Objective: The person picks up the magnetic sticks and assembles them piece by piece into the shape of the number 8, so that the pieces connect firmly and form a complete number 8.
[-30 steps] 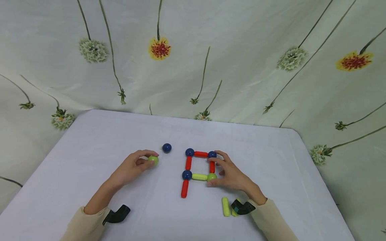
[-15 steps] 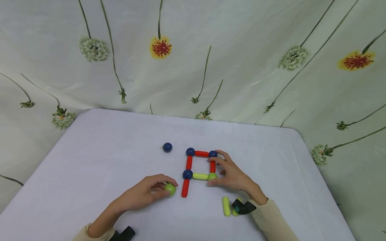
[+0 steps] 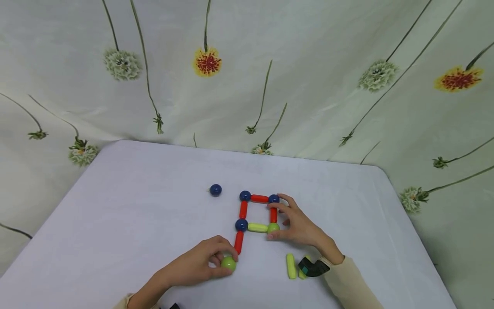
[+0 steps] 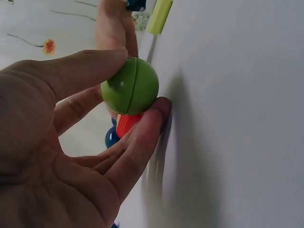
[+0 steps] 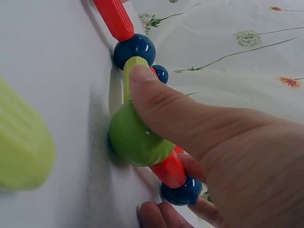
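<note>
My left hand (image 3: 200,264) pinches a loose green ball (image 3: 228,264) between thumb and fingertips, just below the free end of a red rod (image 3: 239,243). That rod hangs from a square frame of magnetic-looking balls and rods, off its lower-left blue ball (image 3: 241,225). Around the frame's right side my right hand (image 3: 297,223) is curled. Its thumb presses the corner green ball (image 5: 137,137), while its fingers reach the upper-right blue ball (image 3: 274,198). A yellow-green rod (image 3: 257,228) makes the frame's lower side; red rods make the others.
One loose blue ball (image 3: 215,190) lies left of the frame. Near the right wrist are two yellow-green rods, one in plain sight (image 3: 291,266), the other (image 3: 302,273) partly covered by the wrist camera (image 3: 313,267). The white table (image 3: 154,180) meets a flowered cloth (image 3: 308,86) behind.
My left hand has carried the green ball from beside the loose blue ball, rightward and nearer to me, down to the red rod's lower end. My right hand stays at the frame.
</note>
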Demonstrator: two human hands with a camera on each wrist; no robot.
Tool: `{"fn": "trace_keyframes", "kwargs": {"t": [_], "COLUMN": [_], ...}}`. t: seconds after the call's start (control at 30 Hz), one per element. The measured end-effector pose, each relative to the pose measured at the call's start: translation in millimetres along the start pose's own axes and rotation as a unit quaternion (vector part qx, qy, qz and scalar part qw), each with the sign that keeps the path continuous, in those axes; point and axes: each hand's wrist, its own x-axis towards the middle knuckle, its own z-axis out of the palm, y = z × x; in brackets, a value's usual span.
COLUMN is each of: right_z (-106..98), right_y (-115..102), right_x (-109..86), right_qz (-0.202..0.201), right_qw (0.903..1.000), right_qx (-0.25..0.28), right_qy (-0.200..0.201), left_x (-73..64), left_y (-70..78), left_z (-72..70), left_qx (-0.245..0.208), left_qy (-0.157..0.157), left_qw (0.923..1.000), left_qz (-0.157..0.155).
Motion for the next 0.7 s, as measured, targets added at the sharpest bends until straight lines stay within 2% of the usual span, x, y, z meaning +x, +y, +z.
{"fn": "trace_keyframes", "kwargs": {"t": [0.1,0.3,0.7], "right_z": [0,-1,-1], "right_y": [0,1,2], "right_x": [-0.6,-1.7,-1.9], "right_qz": [0.001,-0.007,-0.012], "right_qw": [1.0000,1.0000,0.9999], "right_qx": [-0.001,0.007,0.009], "right_qy": [-0.001,-0.001,-0.001], "left_x": [3.3,9.4,12.7], "left_y": [4.9,5.6,2.7], "left_z": [6.0,14.2,18.9], "left_qx": [0.006,0.019,0.025], "left_qy": [-0.006,0.010,0.026], "left_qw": [0.9999,0.9996,0.9990], "left_qz": [-0.009,-0.019,-0.025]}}
